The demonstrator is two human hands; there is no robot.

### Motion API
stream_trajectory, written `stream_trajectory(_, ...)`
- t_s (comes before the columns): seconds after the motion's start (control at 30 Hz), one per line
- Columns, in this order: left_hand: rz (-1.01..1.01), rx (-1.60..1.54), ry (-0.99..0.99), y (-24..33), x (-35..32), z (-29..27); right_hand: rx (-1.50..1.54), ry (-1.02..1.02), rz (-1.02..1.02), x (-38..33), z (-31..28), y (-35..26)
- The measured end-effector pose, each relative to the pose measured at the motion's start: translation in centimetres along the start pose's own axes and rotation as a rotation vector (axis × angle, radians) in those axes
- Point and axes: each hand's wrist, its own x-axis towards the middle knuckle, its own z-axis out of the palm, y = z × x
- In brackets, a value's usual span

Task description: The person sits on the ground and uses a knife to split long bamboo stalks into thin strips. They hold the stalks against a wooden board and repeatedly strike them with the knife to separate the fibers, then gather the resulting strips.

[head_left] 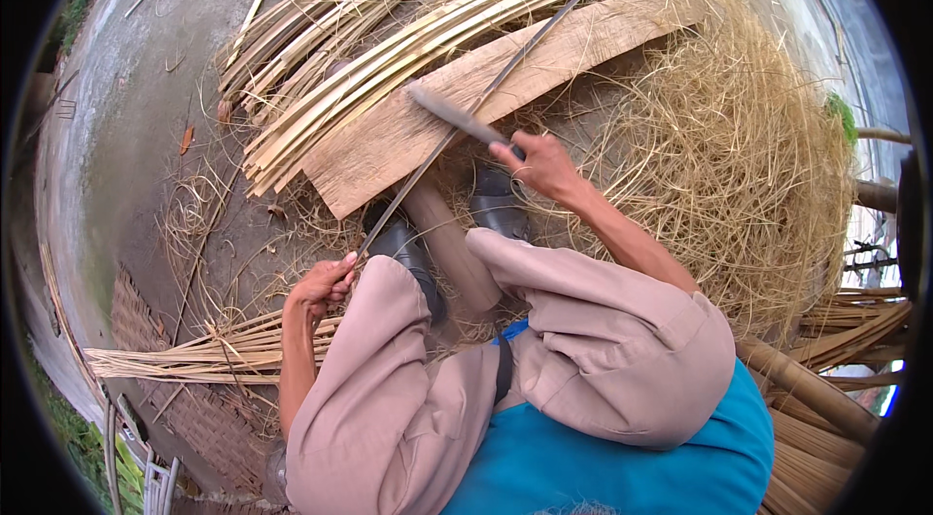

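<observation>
One long strip (420, 172) seems springy, best held by its end. The left hand (323, 287) pinches it, lower left; the right hand (542, 165) grips a knife (452, 114), centre.

We note dull metal knife (443, 109), smooth slim strip (530, 51), rough matt wooden board (374, 146), slightly shiny shoes (501, 214), matt cloth trousers (622, 350)

- Left hand (326, 288): near, left, thumb and fingers pinched together beside the bent left knee (387, 280).
- Left forearm (297, 364): bare, pointing far.
- Right hand (544, 165): farther, right, fingers curled tight.
- Right forearm (630, 231): bare, reaching far and leftward.
</observation>
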Motion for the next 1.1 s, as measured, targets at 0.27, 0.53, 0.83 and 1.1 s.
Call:
stream_trajectory(0.27,0.054,0.288,0.131,-5.5,-7.4,-5.1,0.021,0.177,0.414,4.9,-6.2,7.6)
stream_trajectory(0.53,0.29,0.257,0.147,4.0,1.9,4.3,0.165,-0.099,0.04,-4.2,2.4,-4.1)
stream_trajectory(0.83,-0.091,0.063,-0.095,-2.8,-4.8,-5.9,0.109,0.34,0.606,5.1,-12.1,13.4)
stream_trajectory(1.1,0.66,0.745,0.662,1.7,0.0,4.9,0.14,-0.116,0.247,0.5,-1.3,-0.3)
